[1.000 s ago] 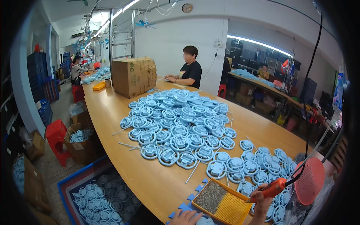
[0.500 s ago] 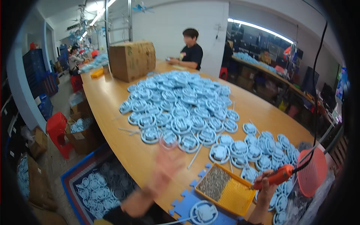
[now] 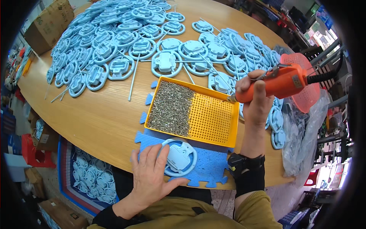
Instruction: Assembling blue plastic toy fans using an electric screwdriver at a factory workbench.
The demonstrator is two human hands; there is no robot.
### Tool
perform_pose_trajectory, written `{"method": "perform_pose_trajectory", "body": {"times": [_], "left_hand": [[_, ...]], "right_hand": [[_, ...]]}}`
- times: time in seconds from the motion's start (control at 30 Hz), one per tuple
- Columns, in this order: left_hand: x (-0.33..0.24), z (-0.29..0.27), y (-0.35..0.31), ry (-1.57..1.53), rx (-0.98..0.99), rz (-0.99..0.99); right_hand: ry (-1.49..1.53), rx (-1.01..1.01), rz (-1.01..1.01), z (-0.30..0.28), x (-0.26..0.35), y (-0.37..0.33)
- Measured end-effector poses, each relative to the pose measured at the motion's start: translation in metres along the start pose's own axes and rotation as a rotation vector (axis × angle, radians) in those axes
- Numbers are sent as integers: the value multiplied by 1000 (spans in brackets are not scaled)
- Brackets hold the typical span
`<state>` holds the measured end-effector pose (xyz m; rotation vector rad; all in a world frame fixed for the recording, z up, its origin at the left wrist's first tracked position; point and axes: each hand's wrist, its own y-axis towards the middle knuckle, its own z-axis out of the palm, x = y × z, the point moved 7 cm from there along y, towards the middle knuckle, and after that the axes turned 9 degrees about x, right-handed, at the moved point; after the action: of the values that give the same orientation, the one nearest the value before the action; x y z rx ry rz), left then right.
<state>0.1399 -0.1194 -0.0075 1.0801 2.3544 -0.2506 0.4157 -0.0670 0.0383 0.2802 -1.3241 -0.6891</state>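
Note:
A light-blue ring-shaped plastic part (image 3: pixel 178 157) with a flat housing in its middle lies on the blue foam mat (image 3: pixel 209 168) at the table's near edge. My left hand (image 3: pixel 146 177) rests at the left rim of this part, fingers stretched out and thumb apart below it. In my right hand (image 3: pixel 256 105) is an orange electric screwdriver (image 3: pixel 280 81), its tip pointing left over the right side of a yellow perforated tray (image 3: pixel 213 124). Small metal screws (image 3: pixel 170 108) fill the tray's left half.
A large heap of similar blue parts (image 3: pixel 126 37) covers the far left of the wooden table, with more behind the tray. A pink basket (image 3: pixel 309 93) and clear plastic bags (image 3: pixel 303 133) are at the right. Below the left edge, a bin (image 3: pixel 63 171) holds more parts.
My view has tilted down toward the mat. My left hand has come from the heap's near side to the part on the mat. The screwdriver stays in my right hand.

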Motion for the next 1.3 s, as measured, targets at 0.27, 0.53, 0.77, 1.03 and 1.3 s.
{"method": "perform_pose_trajectory", "body": {"times": [0.27, 0.53, 0.77, 1.03, 1.3], "left_hand": [[3, 26, 4, 78, -45, -7], [7, 24, 7, 57, -64, 15], [8, 24, 6, 29, -72, 24], [4, 24, 1, 32, -57, -6], [0, 22, 8, 37, -128, -63]], "right_hand": [[-128, -3, 31, -19, -9, -8], [-118, -40, 48, -23, -18, -6], [-68, -46, 33, -21, -18, -5], [-85, -79, 22, -20, -11, -11], [27, 58, 24, 47, 61, -35]]}}
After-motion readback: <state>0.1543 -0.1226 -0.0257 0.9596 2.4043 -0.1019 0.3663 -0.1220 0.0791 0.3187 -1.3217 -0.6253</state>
